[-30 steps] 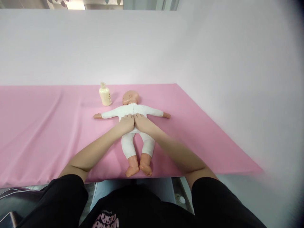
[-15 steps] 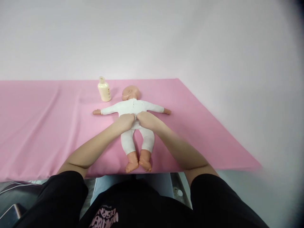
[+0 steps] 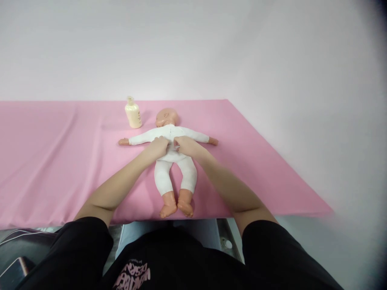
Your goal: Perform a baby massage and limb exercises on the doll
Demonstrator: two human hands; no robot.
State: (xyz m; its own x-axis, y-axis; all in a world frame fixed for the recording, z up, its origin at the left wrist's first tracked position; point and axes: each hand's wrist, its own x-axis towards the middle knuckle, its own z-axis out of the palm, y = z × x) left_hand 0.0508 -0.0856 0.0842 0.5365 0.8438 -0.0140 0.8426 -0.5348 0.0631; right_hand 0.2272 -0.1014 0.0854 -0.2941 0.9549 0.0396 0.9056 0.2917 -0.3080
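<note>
A baby doll (image 3: 175, 155) with a white cloth body lies on its front, its bald head turned to the left, arms spread and feet toward me. My left hand (image 3: 159, 146) rests on the left side of its back, fingers curled in against the cloth. On the right side of the back, my right hand (image 3: 185, 146) is closed too, with a bit of white cloth showing at the thumb and forefinger. A small gap separates the two hands. The fingertips are partly hidden.
Pink sheeting (image 3: 256, 177) covers the table, which stands against a pale wall. A cream pump bottle (image 3: 133, 116) stands left of the doll's head. At lower left, a phone-like device (image 3: 13, 274) and a white cable (image 3: 21, 235) lie on a dark surface.
Both hands have moved up the doll's back, from the lower back toward the shoulders, and stand slightly farther apart. The doll and bottle stay in place.
</note>
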